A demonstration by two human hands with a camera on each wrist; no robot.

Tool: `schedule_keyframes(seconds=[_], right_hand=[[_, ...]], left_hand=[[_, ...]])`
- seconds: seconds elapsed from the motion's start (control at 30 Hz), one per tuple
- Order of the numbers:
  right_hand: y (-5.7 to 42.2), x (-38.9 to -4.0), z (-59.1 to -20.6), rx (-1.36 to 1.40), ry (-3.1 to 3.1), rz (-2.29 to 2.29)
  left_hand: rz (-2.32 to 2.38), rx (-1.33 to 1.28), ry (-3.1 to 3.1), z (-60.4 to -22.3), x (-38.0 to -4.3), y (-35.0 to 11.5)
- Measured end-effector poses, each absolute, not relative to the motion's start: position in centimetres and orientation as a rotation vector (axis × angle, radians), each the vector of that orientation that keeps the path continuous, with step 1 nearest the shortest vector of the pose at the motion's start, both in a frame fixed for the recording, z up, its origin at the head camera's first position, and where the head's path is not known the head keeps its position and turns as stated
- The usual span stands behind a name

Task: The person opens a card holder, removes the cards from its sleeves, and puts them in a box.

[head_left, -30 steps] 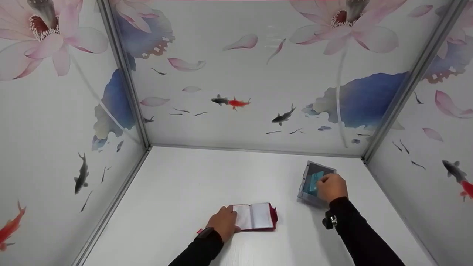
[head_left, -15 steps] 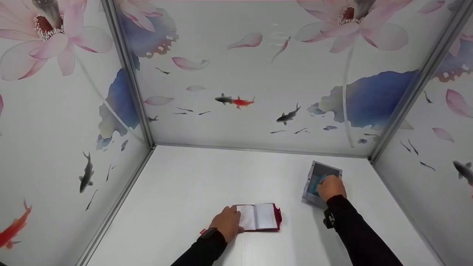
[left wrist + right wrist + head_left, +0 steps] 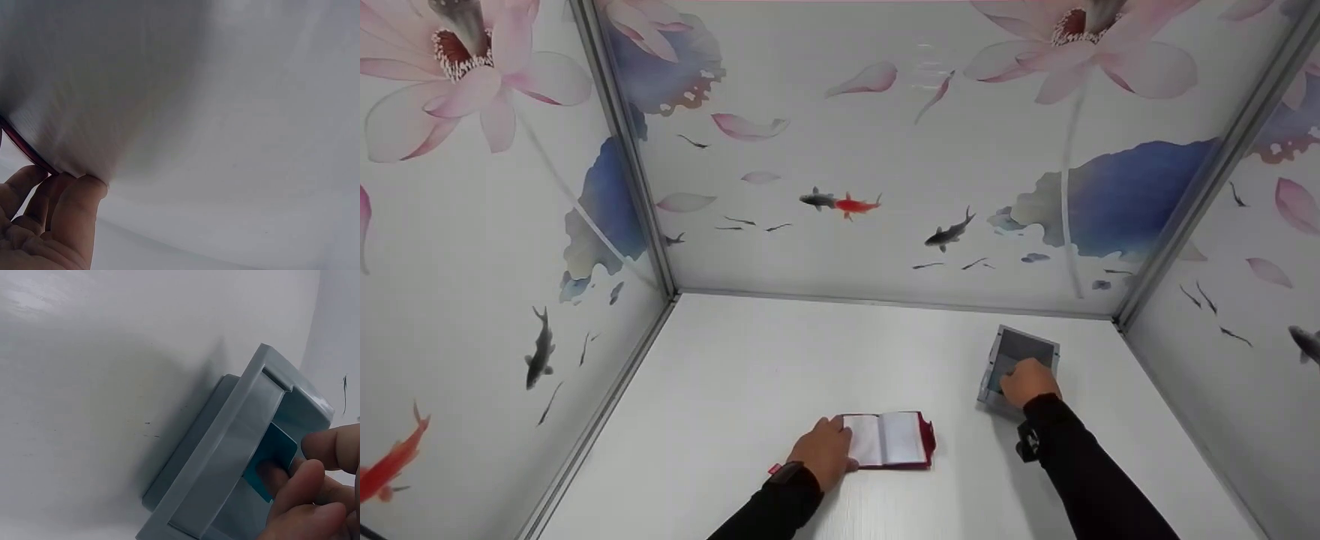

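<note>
A small red card holder (image 3: 883,440) lies spread on the white table, its pale sleeves showing and a clasp tab at its right side. My left hand (image 3: 819,453) holds its left edge, with the thumb by the lower corner. In the left wrist view, fingertips (image 3: 93,183) meet the table beside the red cover edge (image 3: 25,147). My right hand (image 3: 1030,381) reaches into a grey box (image 3: 997,352). A teal card (image 3: 279,443) stands slanted inside the box between my right fingers, as the right wrist view shows; the hand hides it in the head view.
White panels printed with lotus flowers and fish enclose the table, including a back wall (image 3: 825,247). Metal posts (image 3: 631,165) mark the corners. The box's raised rim (image 3: 225,444) stands between its inside and the tabletop.
My right hand has sunk deeper into the box with the teal card, which has dropped out of sight in the head view. The left hand stays on the card holder; the head view shifts slightly.
</note>
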State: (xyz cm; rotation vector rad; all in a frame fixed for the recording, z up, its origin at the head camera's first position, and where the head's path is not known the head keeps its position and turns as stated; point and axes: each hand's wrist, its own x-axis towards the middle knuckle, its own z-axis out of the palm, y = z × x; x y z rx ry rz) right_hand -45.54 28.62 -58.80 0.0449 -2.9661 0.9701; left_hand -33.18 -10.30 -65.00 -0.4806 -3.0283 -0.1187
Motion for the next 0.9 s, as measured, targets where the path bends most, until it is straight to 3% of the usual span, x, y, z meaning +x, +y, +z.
schedule_keyframes(seconds=[0.9], right_hand=[[28.0,-44.3,-58.6,0.007,-2.987,0.933]], left_hand=[[-0.129,-0.493,-3.023,-65.4,-33.3,-10.6]])
